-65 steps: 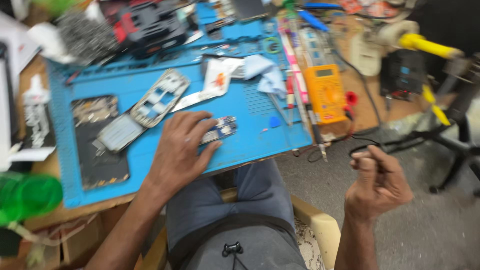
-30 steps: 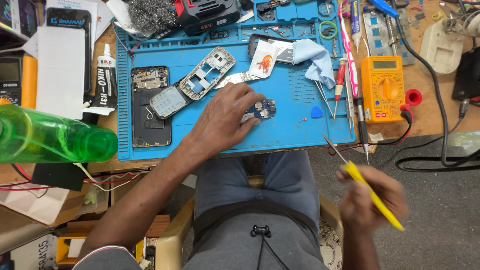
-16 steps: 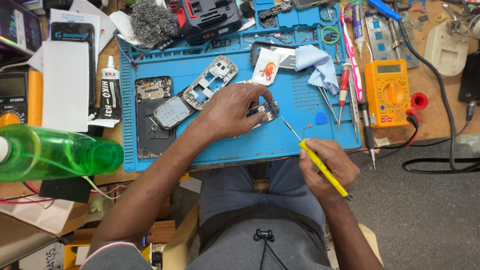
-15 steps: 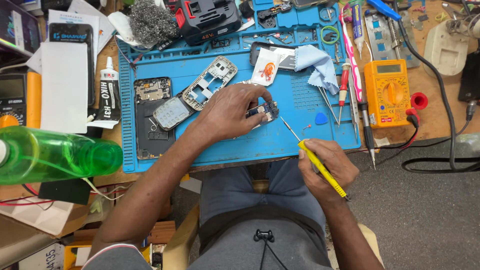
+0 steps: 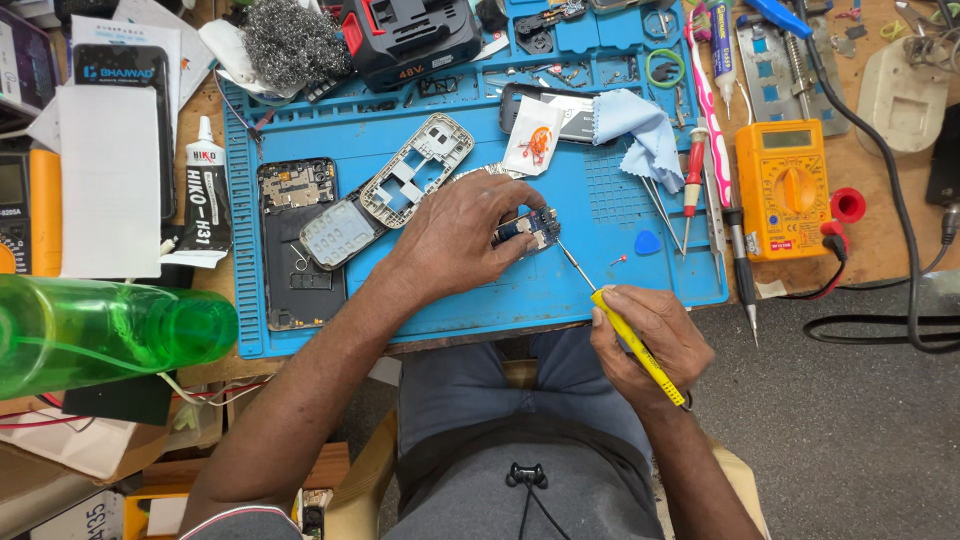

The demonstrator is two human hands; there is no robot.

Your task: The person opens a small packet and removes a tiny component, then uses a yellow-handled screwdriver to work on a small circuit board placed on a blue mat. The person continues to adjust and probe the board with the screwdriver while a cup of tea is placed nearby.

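Left hand (image 5: pixel 460 232) at frame centre pinches small circuit board (image 5: pixel 527 229) on blue mat (image 5: pixel 480 290); right hand (image 5: pixel 650 340), lower right, grips yellow screwdriver (image 5: pixel 637 346), tip at board.

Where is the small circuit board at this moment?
In the head view, the circuit board lies mid-mat on the blue mat, under the left hand, with the screwdriver tip at its right edge.

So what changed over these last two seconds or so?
The right hand came in from out at the side, traded a dark tool for a yellow-handled screwdriver, and brought its tip up to the small circuit board. The left hand stayed on that board on the blue mat; the parts around it did not move.
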